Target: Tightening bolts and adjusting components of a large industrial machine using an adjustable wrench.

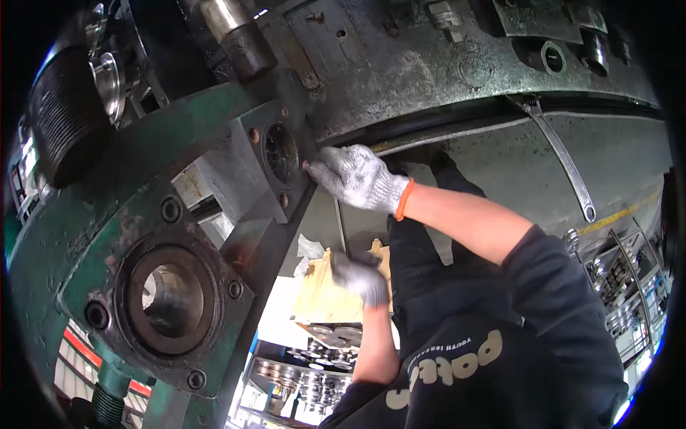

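My right hand (363, 180), in a grey knit glove with an orange cuff, is at the edge of a dark metal block (257, 187) with a round bore. Its fingers are bent closed beside a small bolt hole on the block's face; what is between them, if anything, is hidden. Below it, my left hand (363, 280), gloved too and blurred by motion, is closed around the lower end of a thin metal rod (341, 225). The rod's upper end passes behind my right hand, so I cannot tell whether they connect.
A green machine frame (161, 136) fills the left, with a bolted flange (171, 300) around a large bore. A long combination wrench (564, 154) hangs from the curved metal body (414, 86) at upper right. Racks of metal parts (314, 375) stand below, near a wooden board (321, 293).
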### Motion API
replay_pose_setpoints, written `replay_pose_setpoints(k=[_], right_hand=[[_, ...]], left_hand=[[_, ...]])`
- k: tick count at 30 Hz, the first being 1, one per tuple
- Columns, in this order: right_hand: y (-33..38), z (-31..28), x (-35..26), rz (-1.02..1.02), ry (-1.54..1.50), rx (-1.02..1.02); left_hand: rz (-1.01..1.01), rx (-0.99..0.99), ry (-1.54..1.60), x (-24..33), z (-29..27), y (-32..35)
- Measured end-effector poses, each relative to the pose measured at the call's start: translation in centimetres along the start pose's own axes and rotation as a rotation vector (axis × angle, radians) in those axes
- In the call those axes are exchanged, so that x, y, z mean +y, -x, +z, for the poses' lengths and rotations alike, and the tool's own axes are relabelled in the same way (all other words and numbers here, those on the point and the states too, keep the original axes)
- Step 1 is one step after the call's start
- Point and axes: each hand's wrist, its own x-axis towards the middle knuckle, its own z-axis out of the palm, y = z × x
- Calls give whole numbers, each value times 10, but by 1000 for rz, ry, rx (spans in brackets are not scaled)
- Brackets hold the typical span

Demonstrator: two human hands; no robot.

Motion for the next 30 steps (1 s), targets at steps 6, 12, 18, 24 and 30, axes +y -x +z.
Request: replay_pose_setpoints(k=[6,12,18,24,30], right_hand=[[1,3,-3,-171,41,30],[-5,-17,8,-211,23,-43],[33,-96,3,610,-858,-20],[77,-121,16,802,-1562,-5],[78,-117,31,898,-1783,-34]], left_hand=[[-243,-405,1084,-101,90,-145],[-350,-377,921,-106,121,-132],[-419,-319,683,-65,96,-87],[-373,-260,305,-25,119,-68],[-300,-220,-23,-8,144,-69]])
